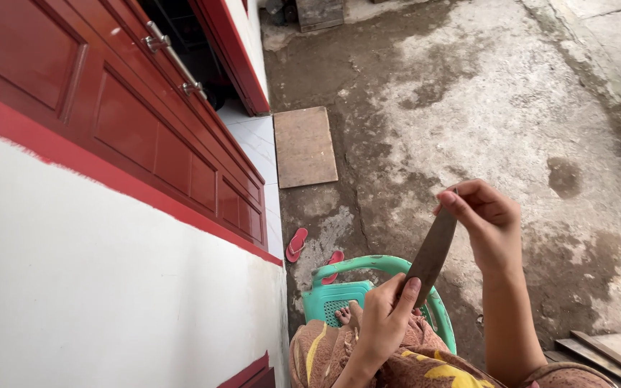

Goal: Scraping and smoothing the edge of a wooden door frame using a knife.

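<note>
A thin, dark, curved strip (431, 253), like a blade or a piece of shell, is held up in front of me by both ends. My left hand (382, 320) grips its lower end with the thumb pressed along it. My right hand (484, 219) pinches its upper end between the fingertips. Below the hands my feet rest on a turquoise plastic chair (368, 276), and a brown cloth with yellow pattern (397, 359) covers my lap.
A white wall (109, 287) with a red door (131, 122) runs along the left. A pair of red sandals (297, 244) lies on the stained concrete ground (483, 108). A flat board (305, 146) lies by the doorway; planks (605, 352) sit at lower right.
</note>
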